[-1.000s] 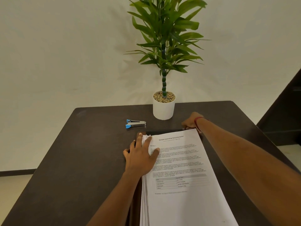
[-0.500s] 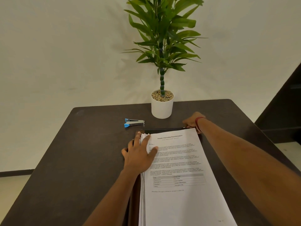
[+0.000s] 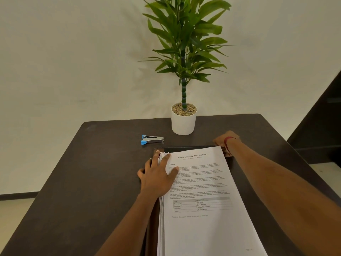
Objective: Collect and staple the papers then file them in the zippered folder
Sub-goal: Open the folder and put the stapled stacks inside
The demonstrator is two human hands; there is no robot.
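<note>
A thick stack of papers [image 3: 203, 228] lies on a dark folder [image 3: 184, 150] on a dark table [image 3: 73, 182], running from the table's middle down to the 6 o'clock edge of the view. Its top sheet is printed with a heading, paragraphs and a small grid of rows. Only thin strips of the folder show, along the stack's 12 o'clock edge and its 9 o'clock side. The left hand [image 3: 158, 176] lies flat on the stack's 10 o'clock corner, fingers straight and spread, with the thumb on the top sheet and the fingertips over the fanned left edges of the sheets; it grips nothing. The right hand [image 3: 226, 141] is at the stack's 1 o'clock corner, back of the hand up, at the folder's far corner just past the paper. Its fingers are mostly hidden under the hand and wrist, so I cannot tell whether they are closed on anything. A red band [image 3: 227, 140] circles that wrist. A stapler [image 3: 152, 139] with blue ends lies alone on the table at 11 o'clock from the stack, apart from both hands and the folder. A white pot [image 3: 183, 124] topped with pebbles stands near the table's 12 o'clock edge, holding a leafy green plant [image 3: 186, 43] against a pale wall [image 3: 73, 52]
</note>
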